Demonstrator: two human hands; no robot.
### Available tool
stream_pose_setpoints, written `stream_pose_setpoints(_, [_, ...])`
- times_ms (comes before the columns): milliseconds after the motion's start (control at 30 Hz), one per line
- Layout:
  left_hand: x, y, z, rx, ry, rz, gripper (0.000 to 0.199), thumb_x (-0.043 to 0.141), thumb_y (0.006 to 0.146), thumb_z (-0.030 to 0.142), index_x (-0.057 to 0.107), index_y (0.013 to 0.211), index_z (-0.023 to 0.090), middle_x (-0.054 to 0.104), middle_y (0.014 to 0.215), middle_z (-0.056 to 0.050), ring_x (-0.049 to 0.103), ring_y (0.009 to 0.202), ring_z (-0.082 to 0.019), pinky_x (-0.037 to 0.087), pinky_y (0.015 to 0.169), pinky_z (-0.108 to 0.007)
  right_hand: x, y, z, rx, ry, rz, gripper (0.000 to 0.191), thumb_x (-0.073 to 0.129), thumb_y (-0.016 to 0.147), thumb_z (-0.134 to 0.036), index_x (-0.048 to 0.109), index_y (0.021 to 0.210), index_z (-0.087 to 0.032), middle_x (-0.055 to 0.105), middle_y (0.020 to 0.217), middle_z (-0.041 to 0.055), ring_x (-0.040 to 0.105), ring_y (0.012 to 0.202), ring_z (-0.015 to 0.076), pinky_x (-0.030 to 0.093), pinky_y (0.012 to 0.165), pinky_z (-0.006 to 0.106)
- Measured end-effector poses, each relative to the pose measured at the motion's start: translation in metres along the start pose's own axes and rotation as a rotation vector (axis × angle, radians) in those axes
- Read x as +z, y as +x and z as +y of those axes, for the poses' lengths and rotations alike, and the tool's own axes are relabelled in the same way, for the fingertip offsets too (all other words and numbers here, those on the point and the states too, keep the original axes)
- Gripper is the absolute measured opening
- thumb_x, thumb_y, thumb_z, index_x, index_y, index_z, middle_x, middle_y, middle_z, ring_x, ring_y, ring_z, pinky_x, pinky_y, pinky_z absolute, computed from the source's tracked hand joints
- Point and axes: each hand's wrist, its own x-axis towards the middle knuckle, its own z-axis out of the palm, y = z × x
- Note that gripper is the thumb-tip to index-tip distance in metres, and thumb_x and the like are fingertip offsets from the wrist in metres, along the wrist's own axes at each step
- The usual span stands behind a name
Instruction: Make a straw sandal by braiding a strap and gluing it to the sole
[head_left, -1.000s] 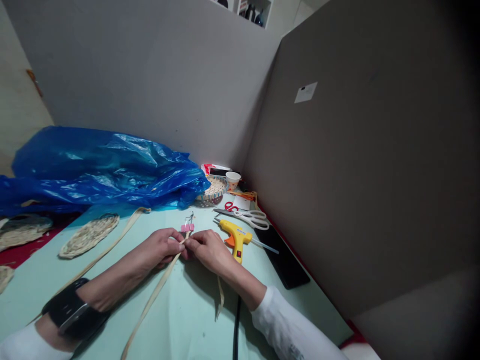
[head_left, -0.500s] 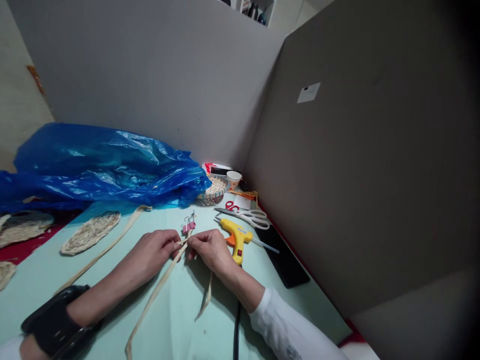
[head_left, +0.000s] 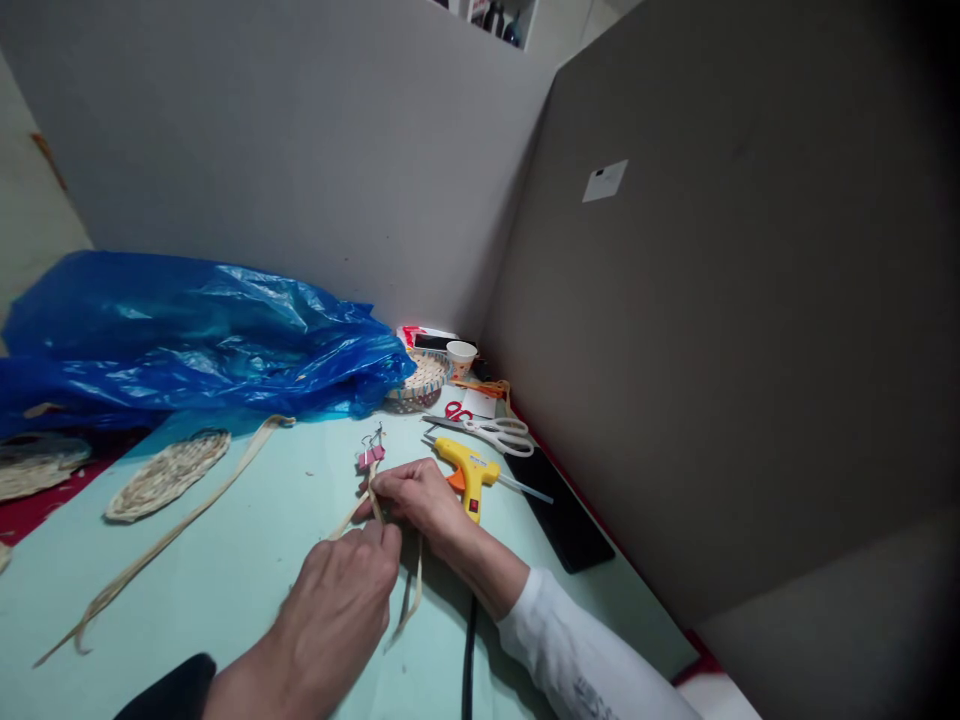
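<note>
A pink binder clip (head_left: 370, 457) grips the far end of some pale, flat fibre strips (head_left: 376, 498). Just below the clip, my right hand (head_left: 420, 497) pinches the strips between thumb and fingers. Closer to me, my left hand (head_left: 341, 590) is closed around a strip, its back towards me and its fingertips mostly hidden. One strip end (head_left: 415, 600) hangs down below my right hand. A longer loose strip (head_left: 187, 520) lies on the table to the left, apart from both hands.
Right of my hands lie a yellow glue gun (head_left: 472, 470), white-handled scissors (head_left: 502, 434) and a black phone-like slab (head_left: 566, 520). A woven oval (head_left: 169, 475) lies left. Behind are a blue plastic bag (head_left: 202, 330), a small basket (head_left: 420, 385) and a paper cup (head_left: 461, 356). Grey partitions (head_left: 300, 150) enclose the table.
My left hand has moved from beside the right hand down towards me, taking a strip along. My right hand stays pinched below the clip. The view has shifted slightly.
</note>
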Motion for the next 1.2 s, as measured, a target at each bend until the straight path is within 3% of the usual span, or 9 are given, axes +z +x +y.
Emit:
stream_pose_setpoints(100, [0.004, 0.001, 0.001, 0.018, -0.052, 0.017, 0.047, 0.036, 0.081, -0.001, 0.072, 0.110, 0.008, 0.073, 0.111, -0.034, 0.068, 0.106, -0.049, 0.044, 0.083, -0.054, 0.001, 0.000, -0.003, 0.021, 0.055, 0.003, 0.028, 0.057, 0.078, -0.014, 0.072, 0.055, -0.014, 0.065, 0.061, 0.0021, 0.053, 0.062, 0.0127, 0.040, 0.061, 0.021])
stream_pose_setpoints(200, [-0.007, 0.004, -0.006, 0.014, -0.145, 0.040, 0.027, 0.048, 0.084, 0.014, 0.074, 0.089, 0.019, 0.077, 0.097, -0.024, 0.069, 0.095, -0.044, 0.042, 0.078, -0.048, 0.001, 0.001, -0.002, 0.028, 0.080, 0.030, 0.027, 0.057, 0.077, -0.012, 0.067, 0.052, -0.015, 0.063, 0.060, 0.0006, 0.050, 0.059, 0.0115, 0.038, 0.059, 0.021])
stream_pose_setpoints(333, [-0.032, 0.020, -0.033, -0.142, -0.284, 0.206, 0.030, 0.047, 0.089, 0.046, 0.061, 0.072, 0.026, 0.069, 0.081, -0.014, 0.061, 0.085, -0.038, 0.034, 0.075, -0.044, -0.001, 0.001, 0.001, 0.045, 0.105, 0.032, 0.028, 0.059, 0.079, -0.014, 0.063, 0.051, -0.016, 0.048, 0.046, -0.0052, 0.034, 0.046, 0.0092, 0.027, 0.051, 0.023])
stream_pose_setpoints(433, [-0.036, 0.039, -0.054, -0.217, -0.486, 0.194, 0.028, 0.063, 0.075, 0.053, 0.061, 0.080, 0.025, 0.068, 0.077, -0.009, 0.060, 0.080, -0.034, 0.035, 0.071, -0.040, -0.001, -0.001, 0.001, 0.055, 0.122, 0.031, 0.028, 0.057, 0.080, -0.013, 0.061, 0.053, -0.016, 0.035, 0.038, -0.0084, 0.025, 0.043, 0.0087, 0.020, 0.048, 0.024])
stream_pose_setpoints(533, [-0.025, 0.049, -0.062, -0.206, -0.797, 0.029, 0.040, 0.070, 0.066, 0.055, 0.062, 0.089, 0.023, 0.063, 0.062, 0.000, 0.059, 0.060, -0.026, 0.040, 0.060, -0.035, 0.001, -0.002, 0.000, 0.053, 0.125, 0.025, 0.029, 0.054, 0.082, -0.011, 0.058, 0.053, -0.016, 0.037, 0.039, -0.0081, 0.025, 0.043, 0.0085, 0.019, 0.047, 0.023])
stream_pose_setpoints(700, [-0.012, 0.049, -0.059, -0.274, -1.146, -0.104, 0.026, 0.066, 0.089, 0.045, 0.062, 0.093, 0.020, 0.061, 0.068, 0.006, 0.054, 0.050, -0.012, 0.044, 0.049, -0.026, 0.001, -0.002, 0.001, 0.039, 0.049, 0.003, 0.030, 0.051, 0.087, -0.012, 0.065, 0.060, -0.014, 0.046, 0.045, -0.0062, 0.029, 0.044, 0.0084, 0.021, 0.047, 0.023])
stream_pose_setpoints(833, [-0.016, 0.053, -0.059, -0.435, -1.189, -0.076, 0.027, 0.058, 0.101, 0.042, 0.062, 0.090, 0.018, 0.041, 0.057, 0.013, 0.025, 0.036, -0.004, 0.020, 0.033, -0.019, -0.002, 0.001, 0.006, 0.005, -0.098, 0.032, 0.033, 0.053, 0.090, -0.014, 0.066, 0.060, -0.015, 0.037, 0.041, -0.0085, 0.029, 0.044, 0.0094, 0.023, 0.049, 0.024])
stream_pose_setpoints(1033, [-0.016, 0.054, -0.058, -0.488, -1.151, -0.026, 0.030, 0.062, 0.101, 0.037, 0.060, 0.078, 0.017, 0.040, 0.056, 0.013, 0.026, 0.036, -0.003, 0.023, 0.032, -0.018, -0.006, -0.001, 0.004, -0.090, -0.381, 0.023, 0.031, 0.052, 0.090, -0.011, 0.071, 0.066, -0.014, 0.066, 0.064, -0.0003, 0.056, 0.064, 0.0111, 0.038, 0.064, 0.021])
stream_pose_setpoints(1200, [-0.012, 0.055, -0.056, -0.474, -1.092, -0.002, 0.029, 0.064, 0.100, 0.032, 0.059, 0.076, 0.017, 0.041, 0.056, 0.013, 0.027, 0.036, -0.003, 0.022, 0.032, -0.017, -0.009, -0.013, -0.008, -0.172, -0.699, 0.039, 0.029, 0.053, 0.093, -0.016, 0.076, 0.074, -0.016, 0.073, 0.071, 0.0055, 0.062, 0.070, 0.0169, 0.036, 0.065, 0.027])
